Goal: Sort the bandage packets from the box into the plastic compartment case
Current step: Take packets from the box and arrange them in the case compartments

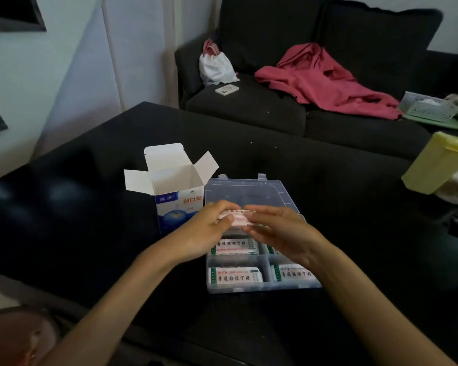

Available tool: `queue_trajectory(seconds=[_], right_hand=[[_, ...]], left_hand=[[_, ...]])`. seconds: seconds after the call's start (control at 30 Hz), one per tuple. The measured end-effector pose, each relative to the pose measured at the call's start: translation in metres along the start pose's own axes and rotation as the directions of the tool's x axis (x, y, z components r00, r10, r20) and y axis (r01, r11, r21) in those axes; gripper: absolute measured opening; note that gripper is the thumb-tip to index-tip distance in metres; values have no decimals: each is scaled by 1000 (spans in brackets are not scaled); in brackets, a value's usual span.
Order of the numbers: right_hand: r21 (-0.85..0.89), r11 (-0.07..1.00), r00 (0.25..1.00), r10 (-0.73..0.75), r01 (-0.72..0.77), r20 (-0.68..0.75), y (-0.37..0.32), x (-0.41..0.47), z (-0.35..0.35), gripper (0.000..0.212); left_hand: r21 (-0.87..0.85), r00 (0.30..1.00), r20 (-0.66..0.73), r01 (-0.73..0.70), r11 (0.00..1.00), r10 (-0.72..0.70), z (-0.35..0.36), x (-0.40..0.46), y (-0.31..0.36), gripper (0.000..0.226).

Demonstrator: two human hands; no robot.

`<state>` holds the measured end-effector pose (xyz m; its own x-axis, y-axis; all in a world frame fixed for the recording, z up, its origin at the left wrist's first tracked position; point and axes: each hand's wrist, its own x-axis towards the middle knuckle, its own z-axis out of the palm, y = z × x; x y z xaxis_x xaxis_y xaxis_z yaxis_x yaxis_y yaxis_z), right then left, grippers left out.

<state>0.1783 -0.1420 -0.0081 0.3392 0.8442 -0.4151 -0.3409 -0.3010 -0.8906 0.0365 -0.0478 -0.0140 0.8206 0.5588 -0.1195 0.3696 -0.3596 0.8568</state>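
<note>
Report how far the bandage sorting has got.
Done: three compartments of the plastic case plainly hold packets, and a fourth shows a packet edge behind the right hand. In hand: left hand and right hand hold a stack of packets over the case's far row. Left: placing that stack; the box interior is not visible.

Head view, down over table, dim.

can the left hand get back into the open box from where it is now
Probably yes: the box stands open-topped just left of the left hand with nothing between, though that hand holds a bandage stack.
</note>
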Motion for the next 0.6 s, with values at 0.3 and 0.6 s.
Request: queue_trajectory(seconds=[0.3, 0.6], right_hand=[[-323, 911, 964, -267, 255, 9, -1, 2, -6, 24], [-739, 605, 907, -420, 294, 17, -1, 20, -13, 17]], left_hand=[[-317, 964, -250, 7, 948, -90, -6, 6, -9, 22], [324, 907, -398, -4, 946, 140, -3, 13, -21, 18]])
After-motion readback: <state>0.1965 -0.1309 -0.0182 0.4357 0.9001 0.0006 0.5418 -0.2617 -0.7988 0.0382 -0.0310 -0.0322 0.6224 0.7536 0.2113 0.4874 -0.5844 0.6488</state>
